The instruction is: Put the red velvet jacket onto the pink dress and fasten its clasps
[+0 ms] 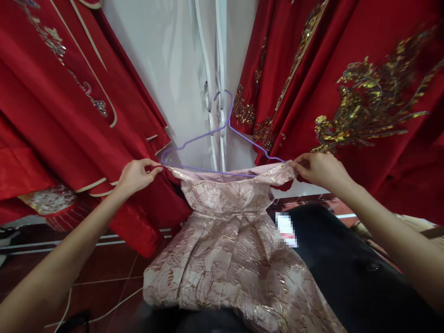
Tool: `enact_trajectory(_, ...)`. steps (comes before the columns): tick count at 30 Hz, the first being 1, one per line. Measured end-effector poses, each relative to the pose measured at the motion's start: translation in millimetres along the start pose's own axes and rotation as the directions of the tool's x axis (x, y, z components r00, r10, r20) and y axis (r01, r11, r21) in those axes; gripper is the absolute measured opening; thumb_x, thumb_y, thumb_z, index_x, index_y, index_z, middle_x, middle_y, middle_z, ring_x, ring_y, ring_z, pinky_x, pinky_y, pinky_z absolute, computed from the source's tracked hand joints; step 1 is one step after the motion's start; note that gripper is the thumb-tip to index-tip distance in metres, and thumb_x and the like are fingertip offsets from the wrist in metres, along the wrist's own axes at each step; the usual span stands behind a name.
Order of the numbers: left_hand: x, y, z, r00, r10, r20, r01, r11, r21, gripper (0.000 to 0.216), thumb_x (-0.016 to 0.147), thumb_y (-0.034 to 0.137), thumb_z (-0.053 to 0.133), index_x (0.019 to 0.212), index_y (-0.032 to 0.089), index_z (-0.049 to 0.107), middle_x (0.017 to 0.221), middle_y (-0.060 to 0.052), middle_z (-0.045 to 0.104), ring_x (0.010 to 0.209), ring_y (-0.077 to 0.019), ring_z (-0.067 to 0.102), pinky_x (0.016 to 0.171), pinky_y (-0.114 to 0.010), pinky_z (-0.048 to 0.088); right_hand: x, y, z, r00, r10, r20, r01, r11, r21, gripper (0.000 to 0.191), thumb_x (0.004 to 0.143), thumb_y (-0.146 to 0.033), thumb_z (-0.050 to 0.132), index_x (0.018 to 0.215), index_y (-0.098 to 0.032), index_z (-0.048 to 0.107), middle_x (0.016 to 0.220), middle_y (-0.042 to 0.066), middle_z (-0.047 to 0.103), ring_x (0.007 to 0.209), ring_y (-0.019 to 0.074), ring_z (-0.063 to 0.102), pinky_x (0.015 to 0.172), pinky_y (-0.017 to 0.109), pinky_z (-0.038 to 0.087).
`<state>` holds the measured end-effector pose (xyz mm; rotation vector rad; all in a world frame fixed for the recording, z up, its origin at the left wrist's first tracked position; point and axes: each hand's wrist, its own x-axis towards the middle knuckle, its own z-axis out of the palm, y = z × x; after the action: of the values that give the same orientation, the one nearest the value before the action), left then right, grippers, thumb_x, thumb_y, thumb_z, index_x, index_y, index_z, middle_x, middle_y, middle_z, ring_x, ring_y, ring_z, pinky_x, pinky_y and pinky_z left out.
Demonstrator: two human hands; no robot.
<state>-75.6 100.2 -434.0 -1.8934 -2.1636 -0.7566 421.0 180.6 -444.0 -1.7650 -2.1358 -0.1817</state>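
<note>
Two pinches | left fingers [150,162]: closed on one shoulder of dress [231,249] | right fingers [301,170]: closed on other shoulder

The pleated brocade dress [225,245] is pale pink with gold patterning. The thin triangular hanger [228,121] is purple.

Both arms [74,238] extend forward, fingers [151,162] pinched.
</note>
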Motion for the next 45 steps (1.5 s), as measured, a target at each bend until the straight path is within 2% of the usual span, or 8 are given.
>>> enact_trajectory(4, -28, 3, 3, 0.967, 0.253, 0.033, -0.253, 0.968, -0.002, 0.021, 0.079, 0.039, 0.056, 0.082, 0.025, 0.071, 0.091, -0.004, 0.074, 0.104, -0.0303, 0.063, 0.108, -0.056, 0.03, -14, 8, 11, 0.963, -0.072, 0.261, 0.04, 0.992, 0.123, 0.017, 0.074, -0.027, 0.056, 0.076, -0.026, 0.073, 0.078, 0.003, 0.074, 0.075, 0.0247, 0.069, 0.062, 0.033, 0.046)
enact_trajectory(6, -43, 15, 3, 0.915, 0.402, 0.016, -0.403, 0.913, 0.06, 0.016, 0.08, 0.031, 0.056, 0.081, 0.027, 0.071, 0.092, -0.004, 0.074, 0.12, -0.0322, 0.055, 0.113, -0.065, 0.013, -27, 10, 8, 0.959, -0.088, 0.271, 0.052, 0.989, 0.137, 0.016, 0.076, -0.03, 0.056, 0.076, -0.028, 0.072, 0.075, 0.001, 0.074, 0.07, 0.0241, 0.068, 0.061, 0.034, 0.046)
enact_trajectory(11, -57, 71, 9, 0.714, 0.697, 0.063, -0.7, 0.709, 0.084, 0.026, 0.087, 0.016, 0.047, 0.093, 0.026, 0.071, 0.092, -0.003, 0.073, 0.129, -0.0274, 0.05, 0.112, -0.066, -0.015, -67, -5, -33, 0.987, -0.16, 0.028, 0.158, 0.985, 0.067, 0.022, 0.081, -0.044, 0.051, 0.082, -0.03, 0.068, 0.093, -0.001, 0.07, 0.077, 0.0225, 0.066, 0.061, 0.036, 0.047)
enact_trajectory(16, -30, 116, 44, 0.616, 0.782, 0.097, -0.786, 0.618, 0.005, 0.031, 0.092, 0.014, 0.041, 0.094, 0.021, 0.07, 0.086, -0.006, 0.071, 0.138, -0.0252, 0.04, 0.117, -0.063, 0.002, -87, -31, -57, 0.961, -0.234, -0.149, 0.246, 0.967, 0.068, 0.027, 0.087, -0.046, 0.045, 0.089, -0.028, 0.065, 0.108, 0.002, 0.062, 0.073, 0.0195, 0.063, 0.056, 0.034, 0.048)
enact_trajectory(18, -21, 123, 61, 0.619, 0.773, 0.138, -0.776, 0.629, -0.041, 0.029, 0.09, 0.011, 0.043, 0.091, 0.021, 0.071, 0.085, -0.006, 0.07, 0.137, -0.0256, 0.04, 0.117, -0.062, 0.008, -87, -35, -56, 0.951, -0.247, -0.185, 0.265, 0.96, 0.085, 0.025, 0.087, -0.045, 0.047, 0.09, -0.028, 0.065, 0.11, 0.002, 0.061, 0.075, 0.0198, 0.063, 0.062, 0.035, 0.05)
enact_trajectory(22, -22, 118, 78, 0.628, 0.748, 0.215, -0.737, 0.66, -0.143, 0.025, 0.084, 0.01, 0.051, 0.089, 0.023, 0.071, 0.089, -0.003, 0.071, 0.138, -0.0282, 0.038, 0.115, -0.065, 0.004, -76, -27, -53, 0.957, -0.213, -0.199, 0.236, 0.966, 0.101, 0.024, 0.086, -0.046, 0.05, 0.088, -0.027, 0.065, 0.11, 0.003, 0.061, 0.081, 0.0225, 0.063, 0.073, 0.038, 0.051)
enact_trajectory(33, -39, 89, 46, 0.646, 0.729, 0.224, -0.706, 0.683, -0.187, 0.021, 0.086, 0.017, 0.052, 0.092, 0.025, 0.071, 0.093, -0.001, 0.072, 0.132, -0.0263, 0.042, 0.114, -0.06, 0.009, -41, 2, -39, 0.991, 0.081, -0.109, -0.061, 0.982, 0.178, 0.013, 0.075, -0.029, 0.057, 0.074, -0.021, 0.066, 0.088, 0.007, 0.061, 0.075, 0.0221, 0.062, 0.078, 0.036, 0.048)
enact_trajectory(45, -45, 98, 45, 0.646, 0.728, 0.227, -0.724, 0.679, -0.119, 0.022, 0.085, 0.014, 0.053, 0.09, 0.025, 0.072, 0.093, -0.002, 0.074, 0.131, -0.0277, 0.043, 0.111, -0.057, 0.014, -35, 3, -41, 0.993, -0.011, -0.12, 0.027, 0.99, 0.14, 0.016, 0.077, -0.028, 0.056, 0.079, -0.021, 0.071, 0.092, 0.007, 0.063, 0.081, 0.0217, 0.062, 0.081, 0.035, 0.047)
